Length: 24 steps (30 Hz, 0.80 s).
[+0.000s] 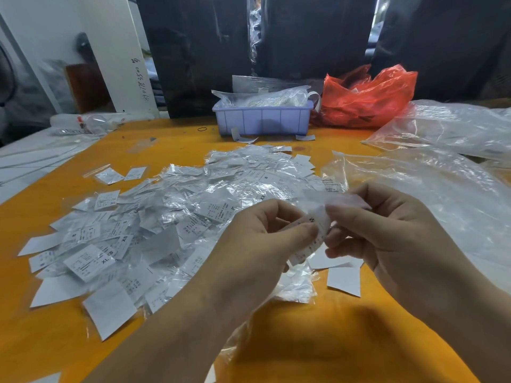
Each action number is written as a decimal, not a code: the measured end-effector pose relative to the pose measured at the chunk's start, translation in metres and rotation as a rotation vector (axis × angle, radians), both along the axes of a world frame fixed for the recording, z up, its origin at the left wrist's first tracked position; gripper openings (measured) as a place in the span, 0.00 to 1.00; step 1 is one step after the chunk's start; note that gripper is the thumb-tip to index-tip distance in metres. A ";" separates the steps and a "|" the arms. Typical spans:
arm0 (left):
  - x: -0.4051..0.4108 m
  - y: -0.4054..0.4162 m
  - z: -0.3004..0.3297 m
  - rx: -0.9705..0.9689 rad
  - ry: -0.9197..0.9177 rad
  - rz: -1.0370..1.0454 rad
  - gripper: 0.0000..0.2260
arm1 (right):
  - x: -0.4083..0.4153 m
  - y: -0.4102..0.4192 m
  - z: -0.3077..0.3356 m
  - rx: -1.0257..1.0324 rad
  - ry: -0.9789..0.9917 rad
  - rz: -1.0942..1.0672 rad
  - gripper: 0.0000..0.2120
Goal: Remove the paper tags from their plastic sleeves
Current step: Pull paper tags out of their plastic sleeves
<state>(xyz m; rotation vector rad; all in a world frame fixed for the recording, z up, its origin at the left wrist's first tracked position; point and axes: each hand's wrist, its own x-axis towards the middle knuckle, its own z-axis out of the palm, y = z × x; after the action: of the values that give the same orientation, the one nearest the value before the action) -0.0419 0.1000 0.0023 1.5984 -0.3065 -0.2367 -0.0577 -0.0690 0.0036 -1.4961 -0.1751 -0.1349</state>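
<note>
Both hands meet over the orange table [318,341] at centre right. My left hand [257,244] pinches the lower part of a white paper tag [313,239] with small black print, thumb against forefinger. My right hand [387,228] grips the clear plastic sleeve [343,201] at the tag's upper end; the sleeve is blurred. Whether the tag is partly out of the sleeve I cannot tell. A wide heap of sleeved white tags [171,217], marked XL, XS and other sizes, lies spread to the left and behind my hands.
A lilac plastic tray [262,120] lined with a clear bag stands at the back centre. A red plastic bag [367,98] sits to its right. Large clear bags [448,172] cover the right side. Loose white tags [344,280] lie under my right hand. Dark bags stand behind.
</note>
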 end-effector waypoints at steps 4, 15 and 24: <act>0.000 -0.001 0.000 0.030 0.015 -0.019 0.05 | 0.001 -0.003 0.002 0.076 0.048 -0.044 0.13; -0.002 -0.001 0.001 0.010 -0.006 -0.121 0.01 | 0.004 -0.004 0.003 0.423 0.368 0.042 0.21; -0.004 -0.004 0.001 0.059 -0.013 -0.198 0.08 | 0.003 -0.004 0.004 0.419 0.449 0.125 0.06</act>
<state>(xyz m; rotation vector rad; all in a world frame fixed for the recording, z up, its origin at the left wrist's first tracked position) -0.0455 0.0962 0.0033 1.6286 -0.4726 -0.3909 -0.0544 -0.0733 0.0078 -1.0614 0.1178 0.2528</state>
